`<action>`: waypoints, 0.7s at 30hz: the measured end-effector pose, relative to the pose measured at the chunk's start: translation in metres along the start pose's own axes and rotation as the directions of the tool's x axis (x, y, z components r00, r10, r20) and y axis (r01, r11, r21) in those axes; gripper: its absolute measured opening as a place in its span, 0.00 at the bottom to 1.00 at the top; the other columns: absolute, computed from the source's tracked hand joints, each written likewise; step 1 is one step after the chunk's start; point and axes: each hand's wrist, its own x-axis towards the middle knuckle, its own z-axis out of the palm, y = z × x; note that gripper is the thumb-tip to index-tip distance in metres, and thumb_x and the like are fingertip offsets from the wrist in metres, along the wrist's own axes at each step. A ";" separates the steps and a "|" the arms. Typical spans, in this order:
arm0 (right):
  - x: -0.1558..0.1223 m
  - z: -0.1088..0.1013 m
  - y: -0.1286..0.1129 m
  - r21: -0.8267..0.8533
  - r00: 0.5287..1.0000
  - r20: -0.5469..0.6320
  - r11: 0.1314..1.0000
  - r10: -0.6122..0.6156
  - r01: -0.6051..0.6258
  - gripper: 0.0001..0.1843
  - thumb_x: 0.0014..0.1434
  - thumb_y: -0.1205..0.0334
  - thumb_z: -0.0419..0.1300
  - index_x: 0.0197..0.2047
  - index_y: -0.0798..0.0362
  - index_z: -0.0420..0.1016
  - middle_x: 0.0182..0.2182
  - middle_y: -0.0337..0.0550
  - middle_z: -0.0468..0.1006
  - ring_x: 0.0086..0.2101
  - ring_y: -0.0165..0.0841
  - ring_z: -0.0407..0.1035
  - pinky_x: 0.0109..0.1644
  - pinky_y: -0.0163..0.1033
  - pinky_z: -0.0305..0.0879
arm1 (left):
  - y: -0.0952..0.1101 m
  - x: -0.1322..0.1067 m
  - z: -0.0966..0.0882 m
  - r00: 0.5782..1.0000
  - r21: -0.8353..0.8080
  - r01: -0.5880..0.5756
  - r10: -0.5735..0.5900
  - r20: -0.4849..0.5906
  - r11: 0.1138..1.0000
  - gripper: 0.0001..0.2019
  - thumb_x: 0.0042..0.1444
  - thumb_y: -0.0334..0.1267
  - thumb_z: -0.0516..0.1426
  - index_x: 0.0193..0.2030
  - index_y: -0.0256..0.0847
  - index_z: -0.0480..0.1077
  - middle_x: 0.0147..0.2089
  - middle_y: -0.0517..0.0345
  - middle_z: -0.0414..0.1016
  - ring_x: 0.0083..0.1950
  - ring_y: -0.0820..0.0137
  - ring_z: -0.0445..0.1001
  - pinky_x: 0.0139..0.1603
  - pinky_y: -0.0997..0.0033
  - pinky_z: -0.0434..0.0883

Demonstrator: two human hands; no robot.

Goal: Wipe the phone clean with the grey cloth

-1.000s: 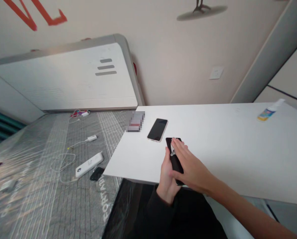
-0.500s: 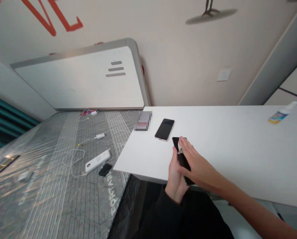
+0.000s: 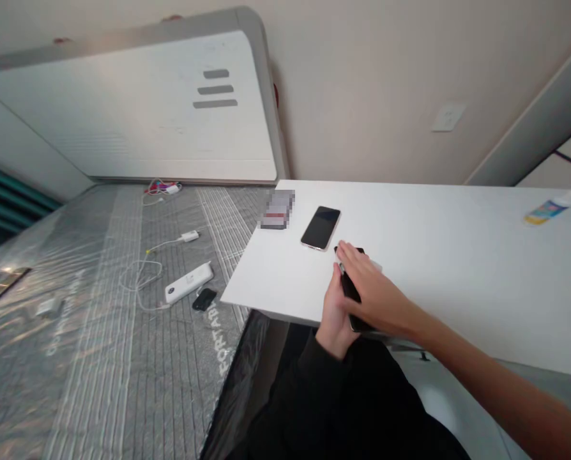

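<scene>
My left hand (image 3: 334, 316) grips a black phone (image 3: 349, 292) upright-tilted at the desk's front edge, with its far end just over the desktop. My right hand (image 3: 376, 297) lies across the phone's face, fingers together. A scrap of white cloth (image 3: 375, 266) shows past those fingers, and most of it is hidden. A second phone (image 3: 320, 228) with a dark screen and pale gold rim lies flat on the white desk (image 3: 276, 281), close to the hands. A pixelated, blurred object (image 3: 277, 209) sits behind it.
A spray bottle (image 3: 548, 212) lies at the desk's far right. Left of the desk is a grey mattress (image 3: 122, 358) with a white power bank (image 3: 188, 283), white cables and a small black item (image 3: 204, 299). A wall socket (image 3: 448, 117) is on the wall.
The view has tilted, so the scene sits higher in the frame. The white cloth now shows beyond my right fingers instead of between them. The hands still hold the black phone.
</scene>
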 end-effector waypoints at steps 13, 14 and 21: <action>-0.002 -0.024 0.047 -0.079 0.990 0.057 0.988 -0.128 0.132 0.66 0.58 0.18 0.45 0.80 0.57 0.27 0.77 0.57 0.42 0.74 0.52 0.45 0.74 0.60 0.58 | 0.008 -0.001 0.004 0.975 0.053 0.220 -0.218 -0.048 0.974 0.32 0.71 0.60 0.46 0.67 0.36 0.71 0.61 0.44 0.78 0.67 0.56 0.72 0.72 0.57 0.64; 0.002 -0.023 0.049 -0.071 0.990 0.052 0.988 -0.131 0.135 0.68 0.57 0.17 0.46 0.80 0.58 0.27 0.77 0.57 0.41 0.75 0.53 0.43 0.75 0.60 0.56 | 0.009 0.000 0.003 0.973 0.059 0.224 -0.220 -0.068 0.973 0.32 0.71 0.60 0.46 0.67 0.37 0.71 0.61 0.44 0.78 0.68 0.56 0.72 0.72 0.57 0.65; -0.037 -0.008 0.018 -0.171 0.936 0.042 0.921 -0.348 0.350 0.46 0.72 0.56 0.55 0.80 0.58 0.30 0.74 0.49 0.52 0.70 0.38 0.58 0.73 0.39 0.61 | 0.011 0.010 -0.017 0.972 0.018 0.228 -0.226 -0.065 0.974 0.29 0.66 0.56 0.58 0.60 0.31 0.77 0.57 0.42 0.80 0.59 0.64 0.79 0.60 0.76 0.73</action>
